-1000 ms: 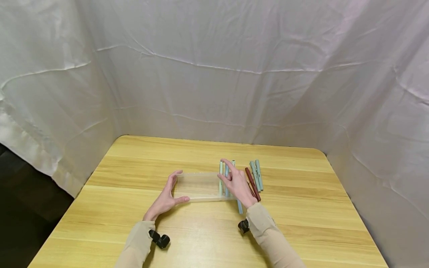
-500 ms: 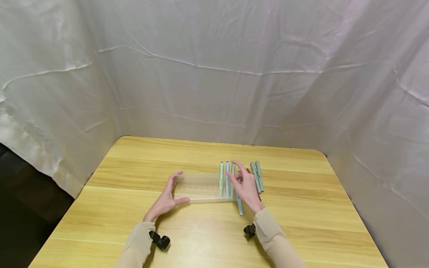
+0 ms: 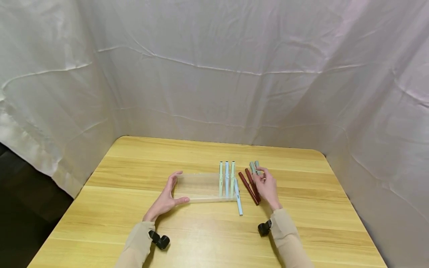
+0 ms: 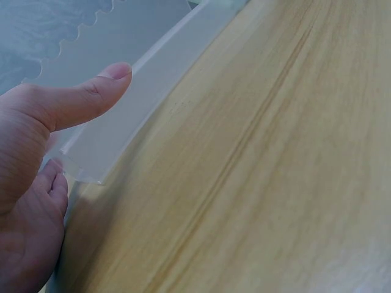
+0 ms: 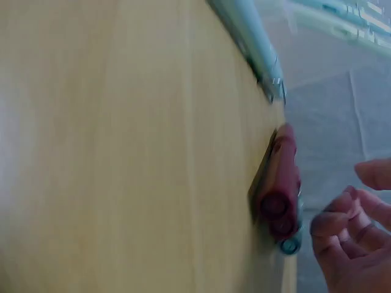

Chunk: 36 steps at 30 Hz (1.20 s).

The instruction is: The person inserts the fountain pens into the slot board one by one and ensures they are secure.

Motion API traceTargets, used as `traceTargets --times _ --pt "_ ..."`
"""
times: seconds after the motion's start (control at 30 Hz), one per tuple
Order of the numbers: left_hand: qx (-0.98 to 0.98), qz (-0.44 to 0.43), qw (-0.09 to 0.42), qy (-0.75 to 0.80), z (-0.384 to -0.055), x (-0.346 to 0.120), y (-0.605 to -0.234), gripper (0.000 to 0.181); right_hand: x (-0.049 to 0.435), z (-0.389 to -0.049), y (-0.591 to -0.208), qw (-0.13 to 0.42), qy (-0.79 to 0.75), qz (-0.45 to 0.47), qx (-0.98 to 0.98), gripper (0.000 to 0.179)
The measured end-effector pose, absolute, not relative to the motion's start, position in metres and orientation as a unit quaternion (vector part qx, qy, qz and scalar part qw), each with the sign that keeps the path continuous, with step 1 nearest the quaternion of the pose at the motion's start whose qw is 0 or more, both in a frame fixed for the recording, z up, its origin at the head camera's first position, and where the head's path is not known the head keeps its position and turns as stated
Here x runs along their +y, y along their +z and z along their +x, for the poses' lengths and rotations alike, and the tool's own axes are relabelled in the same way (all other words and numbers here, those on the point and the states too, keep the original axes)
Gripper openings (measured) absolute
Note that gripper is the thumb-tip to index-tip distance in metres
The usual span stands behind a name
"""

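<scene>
My left hand (image 3: pixel 166 197) grips the left end of a clear plastic pen tray (image 3: pixel 197 186), thumb along its front wall. The tray's scalloped edge shows in the left wrist view. Across its right part lie a light green pen (image 3: pixel 221 176), a light blue pen (image 3: pixel 227 176) and another light green pen (image 3: pixel 232 176). A loose light blue pen (image 3: pixel 239 203) lies at the tray's right end. My right hand (image 3: pixel 267 188) hovers with bent fingers over two grey-green pens (image 3: pixel 253 166), partly hiding them; nothing shows between its fingers. Two dark red pens (image 3: pixel 248 188) lie just left of it.
Everything rests on a wood-grain table (image 3: pixel 201 238). Pale curtains (image 3: pixel 214 93) hang behind its back edge and along both sides. A small black camera is strapped at each wrist, such as the right wrist camera (image 3: pixel 264 228).
My right hand has moved right, from over the pens in the tray to the grey-green pens, uncovering the tray's pens and the dark red ones. The left hand stays on the tray.
</scene>
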<state>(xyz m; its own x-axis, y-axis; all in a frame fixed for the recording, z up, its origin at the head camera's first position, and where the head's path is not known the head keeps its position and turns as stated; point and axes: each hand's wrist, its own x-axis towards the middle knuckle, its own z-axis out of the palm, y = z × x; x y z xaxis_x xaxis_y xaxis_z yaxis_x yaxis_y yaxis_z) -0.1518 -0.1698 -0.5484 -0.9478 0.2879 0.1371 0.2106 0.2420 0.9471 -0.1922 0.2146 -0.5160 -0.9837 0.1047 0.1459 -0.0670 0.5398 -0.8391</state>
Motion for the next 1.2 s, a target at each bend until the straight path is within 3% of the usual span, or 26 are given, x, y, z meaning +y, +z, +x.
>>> traceTargets --times 0.57,0.87,1.1,1.2 --pt "0.784 0.166 0.033 0.597 -0.153 -0.169 -0.548 0.102 0.240 -0.200 -0.520 0.053 0.450 -0.060 -0.889 0.046" --pt "0.786 0.166 0.032 0.594 -0.152 -0.169 -0.547 0.101 0.251 -0.198 -0.522 -0.020 0.431 -0.053 -0.900 0.053" --pt "0.787 0.165 0.034 0.594 -0.152 -0.169 -0.547 0.101 0.265 -0.181 -0.514 -0.124 0.448 -0.015 -0.885 0.073" --pt "0.788 0.162 0.033 0.594 -0.151 -0.170 -0.548 0.101 0.268 -0.180 -0.510 -0.135 0.445 -0.015 -0.885 0.075"
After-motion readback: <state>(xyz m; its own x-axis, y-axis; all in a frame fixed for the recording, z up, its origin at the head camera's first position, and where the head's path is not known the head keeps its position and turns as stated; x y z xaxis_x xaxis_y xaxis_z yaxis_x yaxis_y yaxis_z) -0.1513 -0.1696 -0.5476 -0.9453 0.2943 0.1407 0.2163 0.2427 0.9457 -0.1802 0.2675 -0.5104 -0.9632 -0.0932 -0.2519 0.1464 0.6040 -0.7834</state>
